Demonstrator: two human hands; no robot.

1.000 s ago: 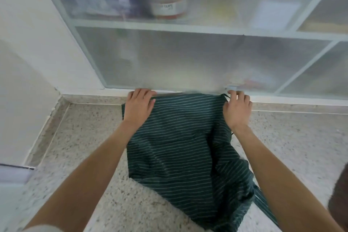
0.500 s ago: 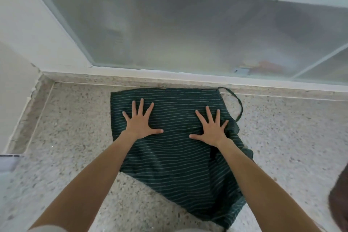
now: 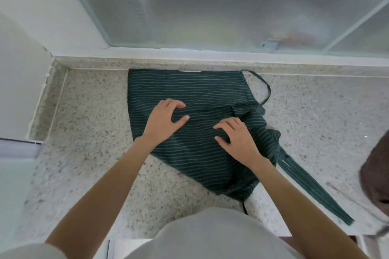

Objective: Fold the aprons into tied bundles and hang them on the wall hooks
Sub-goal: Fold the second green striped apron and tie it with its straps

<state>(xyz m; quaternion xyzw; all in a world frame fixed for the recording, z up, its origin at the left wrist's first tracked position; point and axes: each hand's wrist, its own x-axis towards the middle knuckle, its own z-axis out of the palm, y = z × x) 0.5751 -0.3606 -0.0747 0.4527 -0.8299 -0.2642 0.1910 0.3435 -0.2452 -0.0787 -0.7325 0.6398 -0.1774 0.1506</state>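
Flattening and gathering in progress, by the look of it: green striped apron (image 3: 189,94) spread on the speckled worktop (image 3: 88,128), top edge close against the ledge below the frosted window (image 3: 210,6). Both hands down on the middle of the cloth. Left hand (image 3: 163,121) resting on the fabric, fingers (image 3: 179,104) loosely curled, thumb out toward the centre, clamped on nothing that shows. Right hand (image 3: 236,136) just beside it, fingers (image 3: 221,126) bent, tips digging into the stripes; pinching a fold or only pressing, cannot tell. Thin neck loop (image 3: 266,88) trailing off the upper right corner, broad striped tie (image 3: 315,187) running out to the lower right toward the worktop edge, another thin cord (image 3: 244,208) dangling at the near corner. Brown object (image 3: 374,176) at the far right, cut off by the frame, not identifiable. No wall hooks in sight.

Early days, judging by the layout: cloth laid out, right side rumpled, no bundle, no knot. Next move probably a fold across the middle, needing a proper grip on an edge or a pinched crease, then the loose tie drawn in clear of the drop for wrapping and tying.
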